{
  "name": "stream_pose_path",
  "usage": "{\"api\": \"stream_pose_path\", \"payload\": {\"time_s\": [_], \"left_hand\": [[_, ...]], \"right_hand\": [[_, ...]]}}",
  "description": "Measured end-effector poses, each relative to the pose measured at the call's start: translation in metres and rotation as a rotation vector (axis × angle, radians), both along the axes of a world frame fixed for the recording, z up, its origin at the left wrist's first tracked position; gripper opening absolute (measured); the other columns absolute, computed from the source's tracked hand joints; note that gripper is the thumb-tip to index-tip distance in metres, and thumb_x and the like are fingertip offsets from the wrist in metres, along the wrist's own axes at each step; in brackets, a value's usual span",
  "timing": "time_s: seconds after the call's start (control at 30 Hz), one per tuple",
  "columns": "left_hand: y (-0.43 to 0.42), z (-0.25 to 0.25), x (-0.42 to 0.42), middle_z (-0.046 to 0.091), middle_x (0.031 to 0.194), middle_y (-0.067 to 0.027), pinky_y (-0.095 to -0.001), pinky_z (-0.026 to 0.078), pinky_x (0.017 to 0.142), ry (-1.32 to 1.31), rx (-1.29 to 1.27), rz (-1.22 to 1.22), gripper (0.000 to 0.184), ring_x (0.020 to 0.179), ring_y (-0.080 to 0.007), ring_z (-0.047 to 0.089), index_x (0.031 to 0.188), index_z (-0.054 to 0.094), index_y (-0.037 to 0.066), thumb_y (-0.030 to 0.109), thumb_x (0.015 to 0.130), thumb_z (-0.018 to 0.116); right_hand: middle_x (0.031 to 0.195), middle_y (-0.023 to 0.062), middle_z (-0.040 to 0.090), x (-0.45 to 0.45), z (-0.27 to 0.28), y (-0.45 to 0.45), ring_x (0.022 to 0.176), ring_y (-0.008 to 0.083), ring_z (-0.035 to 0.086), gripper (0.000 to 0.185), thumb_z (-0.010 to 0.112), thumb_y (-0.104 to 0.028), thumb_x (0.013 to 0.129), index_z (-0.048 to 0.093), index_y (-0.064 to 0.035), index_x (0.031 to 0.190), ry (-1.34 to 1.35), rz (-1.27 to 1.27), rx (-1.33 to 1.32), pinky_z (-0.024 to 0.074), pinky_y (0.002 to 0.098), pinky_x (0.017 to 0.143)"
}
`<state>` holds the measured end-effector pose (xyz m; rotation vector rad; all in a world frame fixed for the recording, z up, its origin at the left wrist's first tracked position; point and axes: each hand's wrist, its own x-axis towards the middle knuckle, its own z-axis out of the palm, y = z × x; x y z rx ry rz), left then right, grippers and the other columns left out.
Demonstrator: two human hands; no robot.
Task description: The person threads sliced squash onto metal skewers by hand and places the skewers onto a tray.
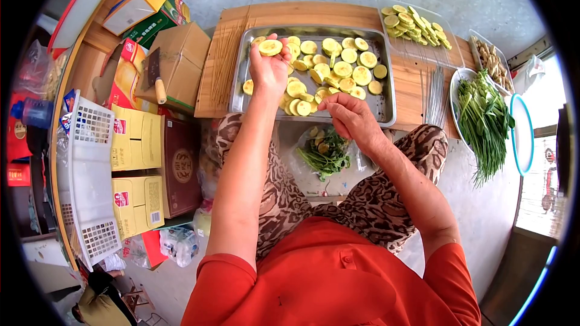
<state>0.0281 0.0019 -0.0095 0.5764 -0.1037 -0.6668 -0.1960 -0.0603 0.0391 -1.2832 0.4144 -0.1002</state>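
Note:
My left hand (270,72) is raised over the left part of a metal tray (391,93), its fingers closed around a round yellow-green vegetable slice (270,47). Many similar slices (342,69) lie loose in the tray. Over the tray's front edge, my right hand (350,116) has its thumb and fingertips pinched together beside the slices. Whatever those fingertips hold, if anything, is too small to make out. Thin wooden skewers (227,63) lie on the board left of the tray.
The wooden board (257,14) also bears a clear container of slices (414,24) and metal skewers (434,96). Leafy greens (481,115) fill a bowl at the right. A bag of greens (323,151) is between the knees. Cartons (136,139) and a knife (159,84) are at the left.

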Motion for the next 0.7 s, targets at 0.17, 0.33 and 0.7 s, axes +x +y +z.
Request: {"api": "stream_pose_path", "payload": {"time_s": [0.17, 0.33, 0.7], "left_hand": [[0.0001, 0.0001, 0.0012, 0.057, 0.093, -0.018, -0.0322, 0.043, 0.067, -0.01, -0.004, -0.013, 0.048, 0.073, -0.0217, 0.051, 0.108, 0.054, -0.002, 0.038, 0.095, 0.029], [0.0006, -0.0015, 0.0021, 0.058, 0.093, -0.017, -0.0322, 0.043, 0.067, -0.03, -0.027, -0.019, 0.047, 0.073, -0.0215, 0.051, 0.109, 0.054, -0.001, 0.038, 0.094, 0.032], [-0.0015, 0.0018, -0.0058, 0.058, 0.09, -0.0156, -0.0314, 0.044, 0.064, -0.031, 0.027, 0.001, 0.044, 0.071, -0.0216, 0.052, 0.108, 0.055, -0.001, 0.034, 0.092, 0.034]], "right_hand": [[0.051, -0.006, 0.039, 0.0006, 0.0019, 0.0006, 0.041, 0.0033, 0.031, 0.019, 0.047, -0.017, 0.095, 0.06, -0.0037, 0.093, 0.005, 0.0, 0.0, 0.0244, 0.0197, 0.04], [0.051, -0.0059, 0.039, 0.0001, 0.0028, 0.0017, 0.041, 0.0032, 0.031, 0.019, 0.047, -0.016, 0.095, 0.06, -0.0033, 0.094, 0.008, -0.005, -0.001, 0.0242, 0.0197, 0.04], [0.053, -0.0062, 0.039, 0.0016, -0.0006, 0.0048, 0.042, 0.0031, 0.032, 0.018, 0.046, -0.016, 0.096, 0.059, -0.0037, 0.095, -0.007, -0.012, -0.042, 0.0247, 0.0194, 0.041]]}}
